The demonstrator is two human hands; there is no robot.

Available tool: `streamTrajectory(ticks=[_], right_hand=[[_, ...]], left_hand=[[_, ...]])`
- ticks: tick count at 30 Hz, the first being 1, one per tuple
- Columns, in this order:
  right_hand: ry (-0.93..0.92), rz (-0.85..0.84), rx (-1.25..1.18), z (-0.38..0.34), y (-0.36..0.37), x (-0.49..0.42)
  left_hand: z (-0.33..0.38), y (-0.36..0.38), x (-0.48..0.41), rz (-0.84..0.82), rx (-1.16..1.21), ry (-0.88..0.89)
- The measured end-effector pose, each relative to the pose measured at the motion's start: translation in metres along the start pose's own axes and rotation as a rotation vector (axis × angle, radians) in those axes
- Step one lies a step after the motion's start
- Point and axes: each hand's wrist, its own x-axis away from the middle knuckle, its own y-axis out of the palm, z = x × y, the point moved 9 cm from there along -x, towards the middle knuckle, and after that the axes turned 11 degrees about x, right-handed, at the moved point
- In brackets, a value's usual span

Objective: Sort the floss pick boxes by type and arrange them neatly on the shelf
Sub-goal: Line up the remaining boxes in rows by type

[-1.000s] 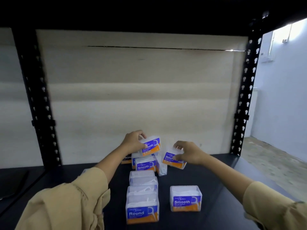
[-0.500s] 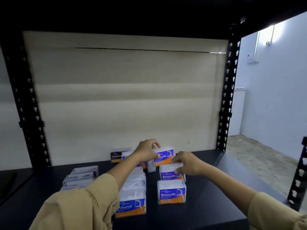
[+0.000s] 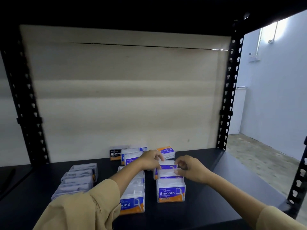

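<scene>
Left hand [image 3: 150, 161] and right hand [image 3: 191, 170] pinch a Smooth box [image 3: 166, 166] in curled fingers, seating it at 12 o'clock of the Smooth row [image 3: 171, 190] on the shelf [image 3: 224, 188] (Round row [image 3: 132, 205] at 9 o'clock); next, likely, squaring it flush.

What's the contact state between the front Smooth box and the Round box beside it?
Apart. The head view shows a strip of dark shelf between the front Smooth box and the Round box.

A storeroom: black slotted metal shelving rack [image 3: 228, 103], bare pale walls [image 3: 275, 100]
</scene>
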Motion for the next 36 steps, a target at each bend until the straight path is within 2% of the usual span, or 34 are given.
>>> streamTrajectory(ticks=[3,8,14,20,27,33,36], right_hand=[[-0.055,0.074,0.144,-0.014,0.002,0.013],[-0.119,-0.097,0.459,-0.043,0.034,0.032],[-0.124,-0.168,0.61,-0.039,0.047,0.026],[-0.116,-0.176,0.606,-0.038,0.046,0.025],[-0.133,-0.185,0.624,-0.039,0.047,0.023],[-0.225,-0.147,0.561,-0.063,0.04,0.017],[-0.21,-0.079,0.423,-0.074,0.027,-0.003]], left_hand=[[-0.001,0.004,0.001,-0.037,0.04,-0.022],[-0.003,0.007,0.002,-0.055,0.083,-0.054],[-0.003,0.01,0.007,-0.094,0.084,-0.093],[0.002,0.01,0.006,-0.087,0.029,-0.069],[-0.006,-0.034,0.007,0.172,-0.115,0.051],[-0.027,-0.071,0.014,0.266,-0.351,0.019],[-0.038,-0.088,0.014,0.305,-0.391,-0.015]])
